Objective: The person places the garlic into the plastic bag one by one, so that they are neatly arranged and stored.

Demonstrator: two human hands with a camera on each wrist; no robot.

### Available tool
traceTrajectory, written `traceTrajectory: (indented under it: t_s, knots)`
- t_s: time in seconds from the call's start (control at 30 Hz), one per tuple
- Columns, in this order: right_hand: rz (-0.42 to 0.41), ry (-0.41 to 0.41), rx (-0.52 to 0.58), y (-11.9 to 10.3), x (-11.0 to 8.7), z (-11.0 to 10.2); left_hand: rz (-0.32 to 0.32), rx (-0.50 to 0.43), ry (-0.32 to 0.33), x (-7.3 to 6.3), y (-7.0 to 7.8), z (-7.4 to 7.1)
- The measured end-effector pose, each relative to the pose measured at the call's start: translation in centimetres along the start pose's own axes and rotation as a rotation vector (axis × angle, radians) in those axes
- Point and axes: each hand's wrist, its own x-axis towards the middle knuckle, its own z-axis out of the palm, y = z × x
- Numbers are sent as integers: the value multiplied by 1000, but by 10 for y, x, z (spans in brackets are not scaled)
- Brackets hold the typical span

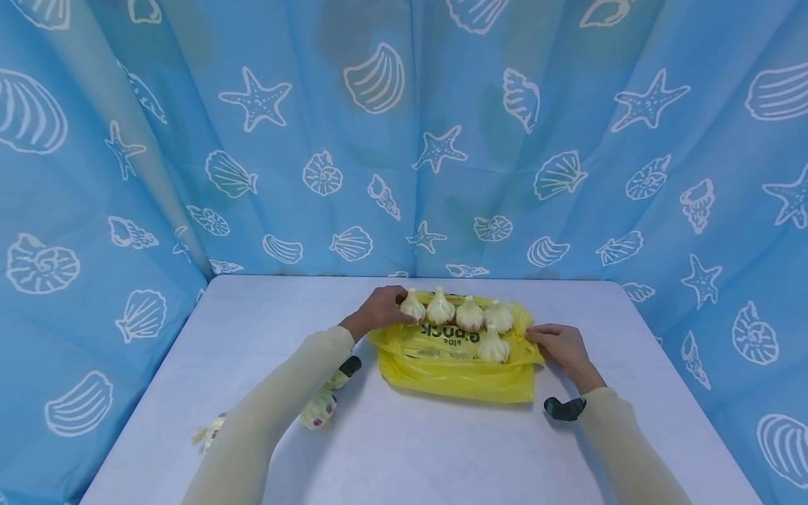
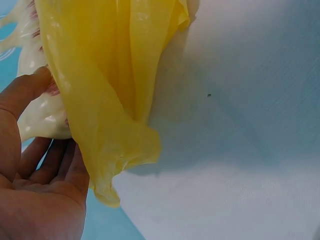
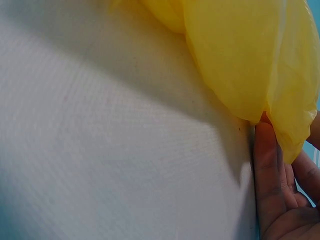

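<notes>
A yellow plastic bag [image 1: 454,382] with dark printing lies spread at the back middle of the table. Several white garlic bulbs stand on it, most in a row along its far side, and one bulb [image 1: 493,348] sits nearer the front. My left hand [image 1: 382,307] grips the leftmost garlic bulb [image 1: 412,306] at the bag's left end. In the left wrist view its thumb presses on that bulb, with the fingers curled around the far side. At the other end my right hand [image 1: 564,348] pinches the bag's right edge; the right wrist view shows fingers under the yellow plastic [image 3: 235,60].
Partly behind the left forearm, more garlic lies on the white table [image 1: 435,456], including a purple-spotted bulb [image 1: 318,409] and one at the far left [image 1: 211,431]. Blue shell-patterned curtains [image 1: 404,140] enclose the back and sides.
</notes>
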Motion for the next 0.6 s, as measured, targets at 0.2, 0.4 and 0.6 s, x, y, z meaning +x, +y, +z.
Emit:
traceTrajectory:
  t_s: [0.2,0.4,0.6]
  knots:
    - [-10,-1,-4,-1,-1,0,-4,-9,1,3,-3,2]
    - [-3,-6,9,-5,-5,0,0,8,-1,3,-3,3]
    - [8,-2,15,-4,-5,0,-8,-10,9,4,-2,3]
